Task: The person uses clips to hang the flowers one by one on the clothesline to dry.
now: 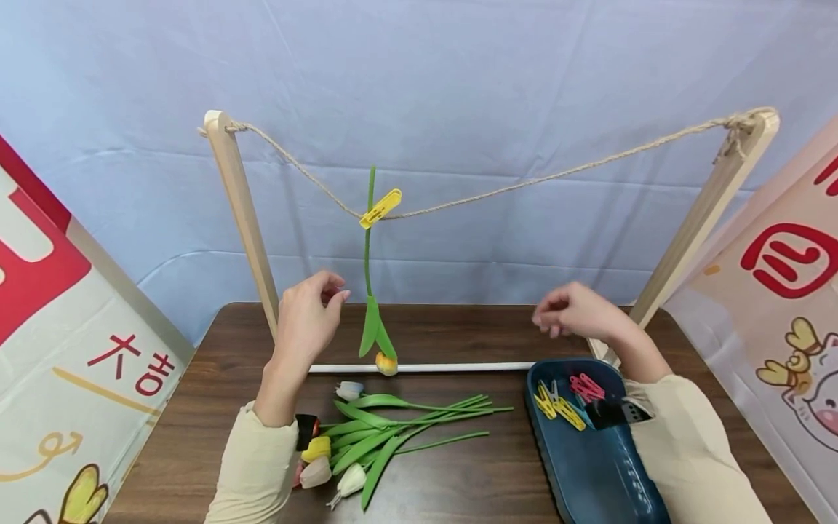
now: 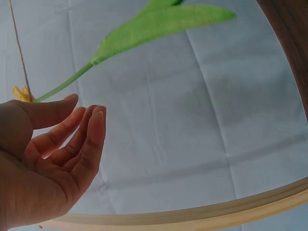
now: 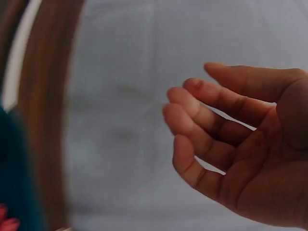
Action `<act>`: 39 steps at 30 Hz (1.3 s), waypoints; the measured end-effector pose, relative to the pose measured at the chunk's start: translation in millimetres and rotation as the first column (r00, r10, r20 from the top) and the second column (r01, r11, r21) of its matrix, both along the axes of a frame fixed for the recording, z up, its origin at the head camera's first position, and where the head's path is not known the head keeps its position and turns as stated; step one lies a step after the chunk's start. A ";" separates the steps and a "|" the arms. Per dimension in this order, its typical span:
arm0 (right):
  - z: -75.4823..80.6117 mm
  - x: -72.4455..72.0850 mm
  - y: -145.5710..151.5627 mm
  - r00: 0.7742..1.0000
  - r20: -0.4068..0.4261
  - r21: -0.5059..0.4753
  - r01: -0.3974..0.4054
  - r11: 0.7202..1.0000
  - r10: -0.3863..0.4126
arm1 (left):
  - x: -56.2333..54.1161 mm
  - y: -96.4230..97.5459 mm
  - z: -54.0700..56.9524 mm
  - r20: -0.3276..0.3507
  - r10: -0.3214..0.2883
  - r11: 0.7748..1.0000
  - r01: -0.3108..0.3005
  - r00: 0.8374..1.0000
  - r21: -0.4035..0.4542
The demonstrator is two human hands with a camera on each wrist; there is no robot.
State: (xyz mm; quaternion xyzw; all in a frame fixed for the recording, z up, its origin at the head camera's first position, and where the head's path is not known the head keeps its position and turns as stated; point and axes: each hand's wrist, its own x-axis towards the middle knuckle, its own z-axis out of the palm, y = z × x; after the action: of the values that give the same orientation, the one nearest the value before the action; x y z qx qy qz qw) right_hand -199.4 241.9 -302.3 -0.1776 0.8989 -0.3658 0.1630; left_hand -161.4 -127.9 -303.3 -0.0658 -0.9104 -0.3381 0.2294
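Note:
An orange-yellow tulip (image 1: 386, 363) hangs head down from a twine line (image 1: 484, 195), its green stem clipped by a yellow clothespin (image 1: 380, 209). Left of that stem, my left hand (image 1: 305, 314) is raised with loosely bent fingers and nothing between them. In the left wrist view, its thumb and fingers stand apart beneath the stem (image 2: 65, 87). Over the back end of the blue basket (image 1: 592, 466) hovers my right hand (image 1: 579, 314), relaxed and holding nothing. Inside the basket lie yellow clothespins (image 1: 561, 409), pink clothespins (image 1: 587, 387) and a few grey and blue ones.
Several artificial tulips (image 1: 393, 429) lie in a bunch on the brown table (image 1: 471, 480), their heads partly behind the left sleeve. Two wooden posts (image 1: 245, 218) carry the twine, with a white rod (image 1: 458, 367) low between them. Printed banners (image 1: 785, 306) flank both sides.

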 end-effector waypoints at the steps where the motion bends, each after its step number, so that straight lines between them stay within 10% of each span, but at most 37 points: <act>1: -12.0 0.4 8.1 0.999 0.033 -0.004 0.005 1.000 -0.005 | 0.0 -0.2 -0.1 0.001 0.001 1.000 -0.001 1.000 -0.002; 10: -110.8 16.6 60.4 0.973 0.231 -0.055 0.031 0.998 -0.018 | 0.8 -4.0 -2.6 0.013 0.018 1.000 -0.018 1.000 -0.013; 16: -145.0 25.1 69.2 0.964 0.264 -0.080 0.028 0.996 -0.006 | 1.1 -4.4 -4.1 0.033 0.012 1.000 -0.011 0.999 -0.013; 28: -156.5 24.7 60.9 0.979 0.206 -0.045 0.001 0.999 0.008 | 3.1 -5.5 -7.1 0.066 0.013 1.000 -0.012 0.998 -0.012; 39: -133.5 26.9 74.0 0.962 0.263 -0.058 0.092 0.994 -0.074 | 4.6 -8.3 -12.3 0.078 0.027 1.000 -0.026 0.997 -0.015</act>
State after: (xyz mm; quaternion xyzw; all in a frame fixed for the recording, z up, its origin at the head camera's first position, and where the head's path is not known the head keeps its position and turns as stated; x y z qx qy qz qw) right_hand -172.5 315.9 -435.7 -0.0959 0.8630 -0.4238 0.2577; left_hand -156.8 -136.3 -315.7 -0.0421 -0.9217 -0.3311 0.1976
